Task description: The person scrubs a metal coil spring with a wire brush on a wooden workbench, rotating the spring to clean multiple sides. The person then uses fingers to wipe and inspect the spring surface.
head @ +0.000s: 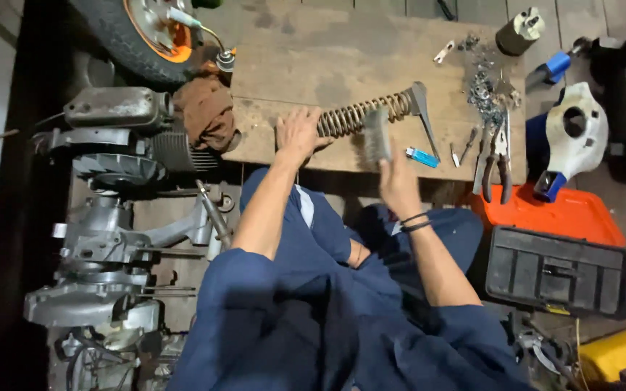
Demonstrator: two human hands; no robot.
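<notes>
A rusty coil spring on a shock absorber [367,112] lies on a wooden board [356,65], its grey metal end at the right. My left hand [300,134] is closed around the spring's left end and presses it onto the board. My right hand [398,182] holds a wire brush [377,136] whose bristles rest against the spring's middle; the brush looks blurred. Both forearms reach forward over my knees in dark blue trousers.
A blue lighter [422,156], pliers [496,156], screwdrivers and a heap of nuts and washers [485,90] lie at the board's right. An engine block [110,239] and a wheel [143,32] stand at left. An orange tray [566,213] and a black toolbox [556,271] sit at right.
</notes>
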